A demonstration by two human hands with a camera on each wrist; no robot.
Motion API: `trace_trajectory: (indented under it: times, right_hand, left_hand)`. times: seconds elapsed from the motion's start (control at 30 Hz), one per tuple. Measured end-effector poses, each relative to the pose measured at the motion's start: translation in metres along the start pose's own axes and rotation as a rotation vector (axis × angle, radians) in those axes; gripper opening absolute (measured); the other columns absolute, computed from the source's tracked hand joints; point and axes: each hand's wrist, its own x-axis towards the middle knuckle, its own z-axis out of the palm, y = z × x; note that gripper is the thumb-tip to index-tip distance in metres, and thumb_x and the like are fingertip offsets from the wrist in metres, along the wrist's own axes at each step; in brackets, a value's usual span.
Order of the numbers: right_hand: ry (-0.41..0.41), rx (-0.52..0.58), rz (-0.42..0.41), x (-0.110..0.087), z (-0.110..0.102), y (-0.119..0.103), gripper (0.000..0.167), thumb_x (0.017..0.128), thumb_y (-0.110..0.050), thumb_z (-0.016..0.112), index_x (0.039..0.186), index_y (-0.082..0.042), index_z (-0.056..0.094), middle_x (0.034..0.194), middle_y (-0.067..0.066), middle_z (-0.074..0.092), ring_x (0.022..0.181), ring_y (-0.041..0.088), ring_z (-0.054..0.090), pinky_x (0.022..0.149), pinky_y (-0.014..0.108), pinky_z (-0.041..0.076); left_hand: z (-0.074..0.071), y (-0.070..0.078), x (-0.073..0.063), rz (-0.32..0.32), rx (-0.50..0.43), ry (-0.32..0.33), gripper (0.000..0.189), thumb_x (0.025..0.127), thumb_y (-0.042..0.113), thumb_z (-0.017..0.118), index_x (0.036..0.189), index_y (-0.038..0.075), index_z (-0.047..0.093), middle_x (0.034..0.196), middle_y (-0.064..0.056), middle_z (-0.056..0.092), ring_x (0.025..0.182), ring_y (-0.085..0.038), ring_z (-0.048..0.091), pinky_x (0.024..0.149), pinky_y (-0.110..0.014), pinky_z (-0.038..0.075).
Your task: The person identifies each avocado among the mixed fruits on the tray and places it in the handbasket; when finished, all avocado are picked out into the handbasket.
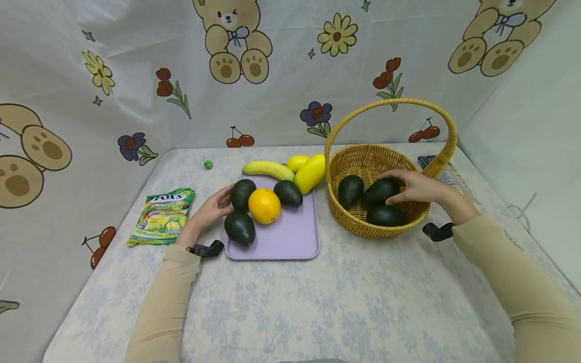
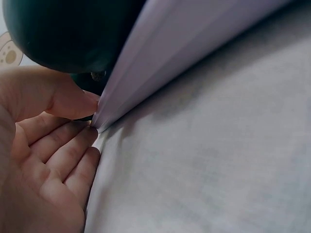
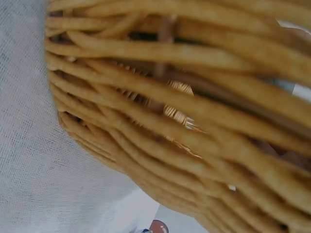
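My right hand [image 1: 410, 185] reaches into a wicker basket [image 1: 338, 214] and grips a dark green avocado [image 1: 380, 193] between thumb and fingers. Two more avocados lie beside it in the basket. In the right wrist view, the basket's woven wall [image 3: 146, 102] hides most of the hand. My left hand [image 1: 210, 210] rests at the left edge of a lilac tray [image 1: 286, 244]. Its fairly straight fingers and thumb meet the tray's side [image 2: 141, 63], close to an avocado [image 1: 242, 194]. An orange [image 1: 265, 205] and two other avocados sit nearby on the tray.
At the tray's back lie a banana [image 1: 269, 170], a lemon [image 1: 297, 162] and a long yellow fruit [image 1: 310, 174]. A green candy bag [image 1: 162, 217] is left of the tray, with a small green item [image 1: 208, 164] behind. The basket's tall handle [image 1: 390, 102] arches above the right hand.
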Motion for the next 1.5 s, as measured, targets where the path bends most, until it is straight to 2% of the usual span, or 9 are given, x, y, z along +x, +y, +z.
trace_trajectory:
  times: [0.53, 0.8, 1.0, 1.13, 1.23, 1.37, 1.43, 1.5]
  right_hand:
    - [-0.056, -0.044, -0.001, 0.004, 0.0, 0.0, 0.065, 0.082, -0.025, 0.074, 0.136, -0.002, 0.045, 0.135, 0.023, 0.044, 0.116, 0.038, 0.045, 0.089, 0.055, 0.042]
    - [-0.099, -0.085, 0.008, 0.003, -0.002, 0.0, 0.064, 0.083, -0.017, 0.071, 0.138, 0.0, 0.044, 0.137, 0.026, 0.042, 0.121, 0.042, 0.042, 0.093, 0.057, 0.039]
    - [-0.125, -0.028, 0.036, 0.0, -0.006, -0.003, 0.065, 0.085, -0.018, 0.07, 0.14, 0.0, 0.041, 0.141, 0.027, 0.036, 0.124, 0.042, 0.038, 0.093, 0.057, 0.039]
    - [-0.093, 0.013, -0.012, -0.004, -0.008, -0.006, 0.061, 0.087, -0.018, 0.067, 0.139, 0.002, 0.042, 0.139, 0.025, 0.041, 0.125, 0.041, 0.039, 0.096, 0.058, 0.037]
    - [-0.039, 0.052, -0.049, -0.009, -0.012, -0.014, 0.056, 0.089, -0.014, 0.065, 0.137, 0.002, 0.044, 0.137, 0.022, 0.045, 0.125, 0.039, 0.041, 0.099, 0.058, 0.036]
    - [0.056, 0.085, -0.08, -0.014, -0.018, -0.032, 0.05, 0.089, -0.014, 0.065, 0.135, -0.004, 0.049, 0.133, 0.014, 0.052, 0.121, 0.027, 0.049, 0.098, 0.035, 0.043]
    - [0.114, 0.107, -0.118, -0.016, -0.02, -0.043, 0.047, 0.089, -0.015, 0.066, 0.133, -0.006, 0.052, 0.13, 0.011, 0.055, 0.116, 0.018, 0.053, 0.093, 0.021, 0.044]
    - [0.178, 0.146, -0.184, -0.019, -0.02, -0.056, 0.045, 0.089, -0.011, 0.065, 0.131, -0.005, 0.053, 0.127, 0.012, 0.056, 0.112, 0.011, 0.055, 0.089, 0.015, 0.044]
  left_hand:
    - [0.002, 0.001, -0.001, -0.014, 0.004, 0.015, 0.074, 0.086, -0.011, 0.053, 0.15, 0.0, 0.016, 0.153, -0.019, 0.019, 0.139, -0.035, 0.019, 0.113, -0.045, 0.018]
    - [0.001, 0.002, -0.001, -0.006, 0.022, 0.013, 0.074, 0.086, -0.011, 0.053, 0.149, -0.001, 0.016, 0.153, -0.02, 0.019, 0.139, -0.036, 0.02, 0.113, -0.046, 0.018]
    - [0.002, 0.003, -0.002, -0.015, 0.021, 0.014, 0.074, 0.086, -0.01, 0.053, 0.15, 0.0, 0.016, 0.153, -0.02, 0.019, 0.139, -0.036, 0.019, 0.113, -0.046, 0.018]
    - [0.003, 0.002, -0.002, -0.019, 0.025, 0.014, 0.074, 0.086, -0.01, 0.053, 0.15, 0.001, 0.017, 0.153, -0.02, 0.019, 0.139, -0.035, 0.02, 0.113, -0.046, 0.018]
    - [0.003, 0.002, -0.002, -0.019, 0.027, 0.013, 0.075, 0.086, -0.01, 0.053, 0.15, 0.001, 0.017, 0.153, -0.019, 0.019, 0.139, -0.035, 0.02, 0.113, -0.045, 0.018]
    - [0.002, 0.001, 0.0, -0.02, 0.026, 0.013, 0.075, 0.086, -0.011, 0.053, 0.15, 0.001, 0.016, 0.153, -0.019, 0.019, 0.139, -0.034, 0.019, 0.113, -0.045, 0.018]
    - [0.001, 0.0, 0.001, -0.018, 0.022, 0.014, 0.075, 0.086, -0.011, 0.053, 0.15, 0.001, 0.016, 0.153, -0.019, 0.019, 0.139, -0.035, 0.02, 0.113, -0.045, 0.018]
    - [0.001, 0.0, 0.001, -0.015, 0.02, 0.012, 0.075, 0.086, -0.011, 0.053, 0.15, 0.001, 0.016, 0.153, -0.02, 0.019, 0.139, -0.035, 0.019, 0.113, -0.045, 0.018]
